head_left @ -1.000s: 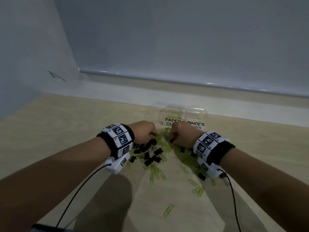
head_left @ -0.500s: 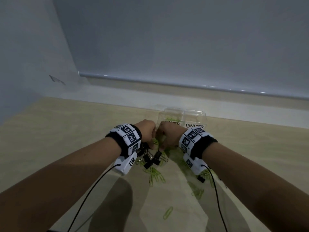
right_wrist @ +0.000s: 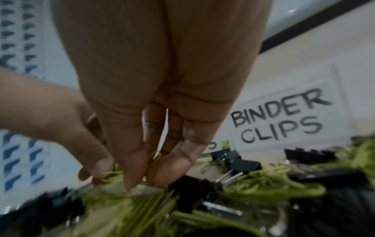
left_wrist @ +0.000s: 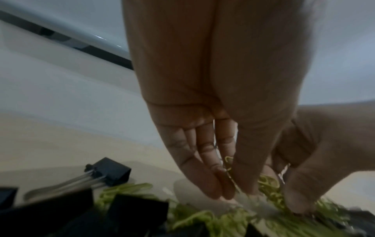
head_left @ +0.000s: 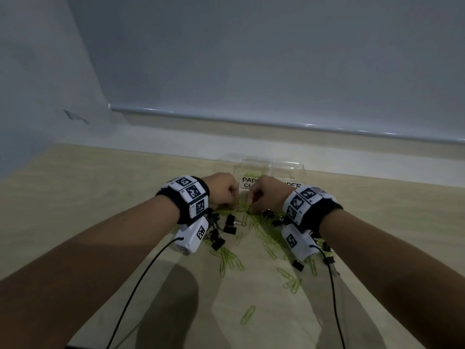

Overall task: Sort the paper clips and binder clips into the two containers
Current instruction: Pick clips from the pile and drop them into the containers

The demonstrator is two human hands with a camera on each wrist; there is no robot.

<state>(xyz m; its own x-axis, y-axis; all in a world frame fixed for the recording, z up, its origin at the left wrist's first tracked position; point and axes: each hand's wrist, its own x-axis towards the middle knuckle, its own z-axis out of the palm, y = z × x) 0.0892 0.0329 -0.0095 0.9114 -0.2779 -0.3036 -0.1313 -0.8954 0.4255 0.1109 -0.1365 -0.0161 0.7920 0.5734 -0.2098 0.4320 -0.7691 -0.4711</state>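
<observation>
Green paper clips [head_left: 261,222] and black binder clips [head_left: 230,224] lie mixed in a pile on the wooden table. Behind the pile stand two clear containers, labelled paper clips [head_left: 247,182] and binder clips [right_wrist: 278,118]. Both hands reach down into the far edge of the pile, close together. My left hand [left_wrist: 237,192] pinches green paper clips [left_wrist: 229,162] between thumb and fingers. My right hand [right_wrist: 145,181] also pinches green paper clips [right_wrist: 155,158]; a binder clip [right_wrist: 235,160] lies just beyond its fingertips.
Loose paper clips [head_left: 247,314] lie scattered nearer to me, and a binder clip [left_wrist: 110,172] sits left of the left hand. A white ledge and a wall [head_left: 251,71] rise behind the containers. Cables run from both wrist cameras.
The hands drew together from either side of the pile, then settled low at its far edge just in front of the containers.
</observation>
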